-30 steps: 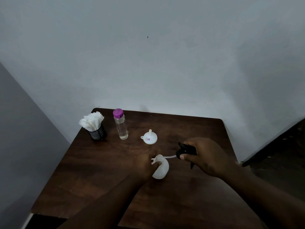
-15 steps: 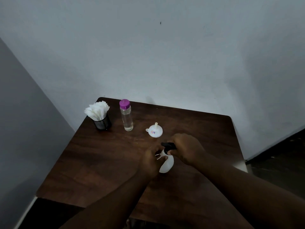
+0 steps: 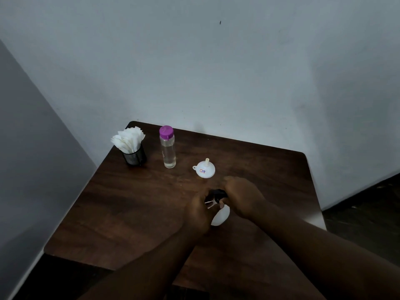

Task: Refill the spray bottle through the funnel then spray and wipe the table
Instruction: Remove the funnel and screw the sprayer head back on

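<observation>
The spray bottle (image 3: 221, 215) is held between both hands near the middle of the desk (image 3: 134, 213). The left hand (image 3: 198, 214) is curled around the left side of its white body. The right hand (image 3: 243, 198) is closed from the right over the black spray head (image 3: 219, 194), which is largely covered by its fingers. The bottle's long axis runs from the base, nearest the person, up to the head farther away. Whether the base touches the desk cannot be told. Open wood is seen left of the left-hand fingers, out to the near and left edges. Just beyond the right-hand fingers, the funnel (image 3: 204, 169) is set mouth down, spout pointing up. Farther off and to the left of the fingers, a clear bottle (image 3: 167, 149) with a purple cap is stood upright. A mesh cup (image 3: 134, 157) of tissues (image 3: 127, 139) is placed by the far left corner.
</observation>
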Tool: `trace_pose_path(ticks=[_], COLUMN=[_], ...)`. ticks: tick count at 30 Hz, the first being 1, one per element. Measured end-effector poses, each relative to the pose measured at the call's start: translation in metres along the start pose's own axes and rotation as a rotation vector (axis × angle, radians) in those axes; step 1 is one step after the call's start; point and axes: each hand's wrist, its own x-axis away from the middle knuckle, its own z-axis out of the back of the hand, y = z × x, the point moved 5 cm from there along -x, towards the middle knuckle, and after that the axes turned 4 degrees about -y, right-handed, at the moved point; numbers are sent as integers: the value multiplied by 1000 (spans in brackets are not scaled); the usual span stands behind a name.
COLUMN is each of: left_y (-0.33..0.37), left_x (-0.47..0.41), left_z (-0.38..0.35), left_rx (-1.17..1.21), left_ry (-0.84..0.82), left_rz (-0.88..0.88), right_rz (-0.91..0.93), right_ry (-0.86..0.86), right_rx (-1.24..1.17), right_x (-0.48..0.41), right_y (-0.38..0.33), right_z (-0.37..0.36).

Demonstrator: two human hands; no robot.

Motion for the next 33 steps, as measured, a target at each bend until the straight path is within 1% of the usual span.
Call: trace_pose_path(ticks=[2,4,8,11,15,17,19,21,22,26,30,33], left_y=[-1,3,3,5,5,7,6,11,10,12,17,19], left_x=[0,2,4,6,6,8,8,10,10,11,14,15], left_z=[-3,-7,-2,0,-3,-2,0,1,3,4,6,7], left_rx=[4,10,-42,-7,41,-7,-67,-152,-171,-168,-193,-195], left_ry=[3,-26,11,16,21,15,1,-50,-46,-36,-11,-7], left_rz=[26,51,35,26,23,41,14,-40,-60,-84,-118,-128], right_rz=[28,74,127,153,148,120,112,140,155,156,99,106], right_ry=[-3,-10,-11,-4,-7,-1,4,-3,-2,13,-14,-15], right_rx=[-6,-20,13,13,-34,-93,-124,-102,-89,-85,-110,-54], right_x=[1,1,1,-1,-1,0,0,0,0,-1,-4,-5], right_y=[0,1,1,0,0,1,1,-1,-1,-1,3,0], right_z=[0,-2,1,2,1,0,-1,-1,-1,-2,-8,-12])
